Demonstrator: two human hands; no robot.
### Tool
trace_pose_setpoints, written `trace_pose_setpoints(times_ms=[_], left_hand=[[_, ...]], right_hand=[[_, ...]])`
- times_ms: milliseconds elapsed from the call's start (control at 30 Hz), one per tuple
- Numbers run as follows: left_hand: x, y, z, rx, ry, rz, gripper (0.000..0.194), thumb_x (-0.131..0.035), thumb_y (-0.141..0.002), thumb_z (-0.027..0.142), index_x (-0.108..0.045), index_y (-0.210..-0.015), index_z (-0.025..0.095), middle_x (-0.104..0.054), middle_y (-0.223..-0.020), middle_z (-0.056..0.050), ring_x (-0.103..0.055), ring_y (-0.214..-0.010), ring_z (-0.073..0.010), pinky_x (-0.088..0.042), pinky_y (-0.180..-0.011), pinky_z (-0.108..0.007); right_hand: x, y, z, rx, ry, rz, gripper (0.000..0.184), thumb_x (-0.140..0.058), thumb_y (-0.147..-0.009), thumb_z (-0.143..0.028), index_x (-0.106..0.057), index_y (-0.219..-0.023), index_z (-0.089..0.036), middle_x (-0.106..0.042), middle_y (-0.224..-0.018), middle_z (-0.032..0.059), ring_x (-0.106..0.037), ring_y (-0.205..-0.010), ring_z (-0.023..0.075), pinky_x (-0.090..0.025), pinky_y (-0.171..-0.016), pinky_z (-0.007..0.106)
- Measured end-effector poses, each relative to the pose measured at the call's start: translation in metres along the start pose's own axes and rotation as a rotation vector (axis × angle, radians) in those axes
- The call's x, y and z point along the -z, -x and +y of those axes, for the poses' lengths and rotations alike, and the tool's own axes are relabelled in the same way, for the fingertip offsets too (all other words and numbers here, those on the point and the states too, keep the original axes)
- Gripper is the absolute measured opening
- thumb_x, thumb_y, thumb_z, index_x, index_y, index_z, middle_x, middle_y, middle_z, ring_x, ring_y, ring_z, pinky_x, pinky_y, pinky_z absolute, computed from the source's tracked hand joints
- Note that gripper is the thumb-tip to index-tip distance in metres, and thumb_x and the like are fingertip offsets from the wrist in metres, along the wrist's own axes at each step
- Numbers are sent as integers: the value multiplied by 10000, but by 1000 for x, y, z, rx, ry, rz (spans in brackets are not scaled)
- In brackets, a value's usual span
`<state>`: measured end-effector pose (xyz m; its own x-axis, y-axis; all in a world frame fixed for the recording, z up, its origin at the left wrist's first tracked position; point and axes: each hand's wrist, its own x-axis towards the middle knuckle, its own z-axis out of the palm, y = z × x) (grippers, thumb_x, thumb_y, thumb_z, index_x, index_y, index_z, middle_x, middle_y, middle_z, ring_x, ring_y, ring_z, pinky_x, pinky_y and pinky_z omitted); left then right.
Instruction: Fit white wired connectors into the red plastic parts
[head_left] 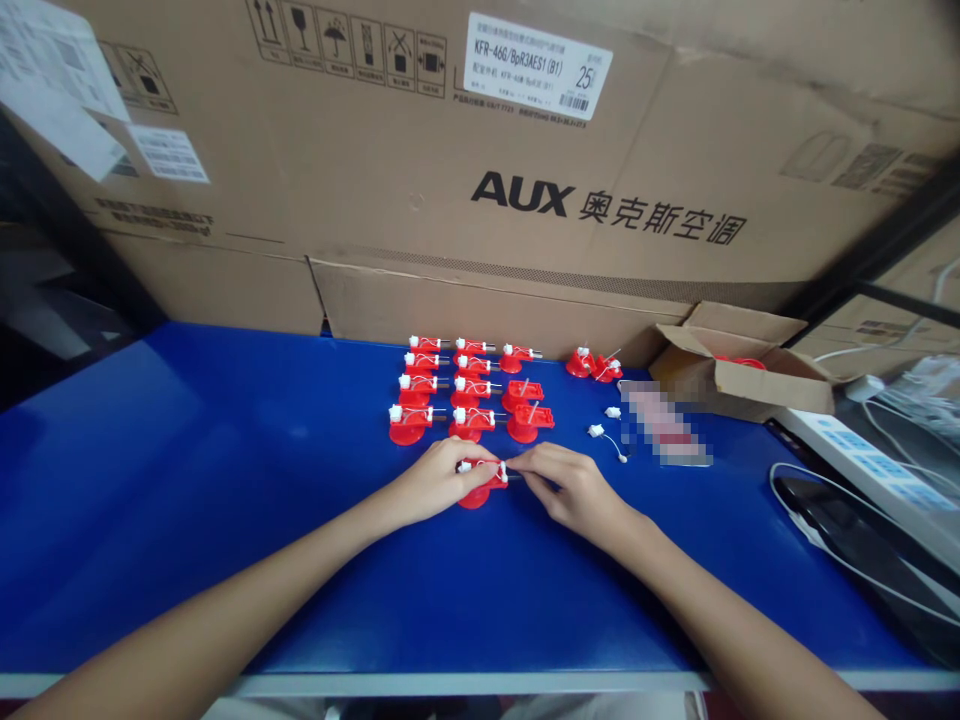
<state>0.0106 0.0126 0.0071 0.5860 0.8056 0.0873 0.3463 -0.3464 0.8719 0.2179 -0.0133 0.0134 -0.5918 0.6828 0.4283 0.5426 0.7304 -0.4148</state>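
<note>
My left hand (429, 482) is closed around a red plastic part (474, 496) with a round, flared base, which stands on the blue tabletop. A white wire and a small white end piece (502, 469) lie along its top, and a dark rod sticks out to the right. The fingertips of my right hand (574, 484) pinch at that white end piece, partly hiding it. Behind both hands stand rows of similar red parts (406, 430), most with white connectors and wires. Two parts in the right column (529, 427) show a bare rod and no white wire.
Two more red parts (581, 362) stand farther back. Loose white connectors (596, 431), one with a wire, lie beside a blurred pink packet (664, 425). An open carton (772, 392), a power strip (870, 460) and a black phone-like device (847, 530) with cables occupy the right. A large cardboard box (360, 200) walls the back.
</note>
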Motion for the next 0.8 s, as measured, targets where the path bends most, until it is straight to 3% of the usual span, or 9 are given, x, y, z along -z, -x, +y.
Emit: trace_pose_setpoints(times_ms=[467,600,667,800], left_hand=[[-3,-2,-2,34,-18,-7,293,-476,-864,363,-693,-829,170,-713,-854,-27,-639,-823,-179,-465,-757,-253],[-4,-2,-4,47,-31,1,304,-483,-855,384,-691,-819,166,-707,-806,-18,-636,-770,-171,-458,-709,-238],[-4,-3,-4,52,-27,-2,306,-481,-855,386,-693,-820,169,-708,-810,-16,-635,-769,-171,-454,-703,-234],[-3,-2,-2,61,-40,-3,300,-481,-854,383,-690,-803,173,-704,-807,-16,-631,-774,-172,-445,-698,-235]], right_hand=[[0,-1,-4,-4,-29,23,224,-432,-883,-125,-615,-991,-195,-660,-886,68,-613,-819,164,-504,-733,283],[4,-1,-13,-154,-22,92,122,-488,-860,-192,-608,-875,-178,-632,-769,49,-579,-654,141,-488,-621,259],[4,-1,-17,-227,-71,38,111,-509,-851,-224,-608,-840,-176,-620,-700,29,-542,-550,118,-466,-542,239],[-2,-1,-17,-384,-338,-71,144,-526,-848,-283,-612,-851,-168,-637,-692,26,-585,-554,119,-490,-523,230]])
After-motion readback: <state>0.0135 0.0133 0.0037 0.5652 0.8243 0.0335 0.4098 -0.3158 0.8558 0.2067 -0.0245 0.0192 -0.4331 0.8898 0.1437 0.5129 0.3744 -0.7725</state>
